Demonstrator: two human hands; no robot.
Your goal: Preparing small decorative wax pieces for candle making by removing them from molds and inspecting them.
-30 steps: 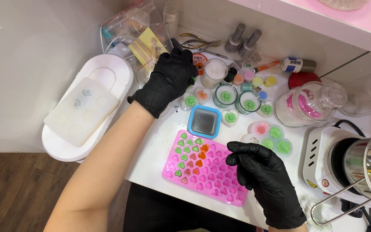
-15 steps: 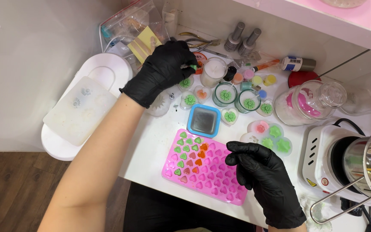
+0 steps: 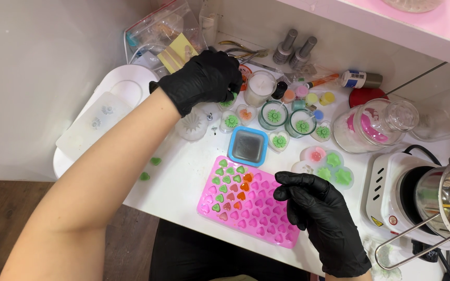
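The left hand [image 3: 204,80] in a black glove is curled over small cups at 12 o'clock; what it holds I cannot tell. The right hand [image 3: 321,218] presses the pink heart mold [image 3: 246,200] at 6 o'clock, holding nothing. A bump could spill the jars.

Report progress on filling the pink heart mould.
Done: the pink heart mould has green and orange hearts in its left columns. In hand: the right hand steadies its right edge; the left hand reaches among the small candle cups. Left: the other cavities look empty.
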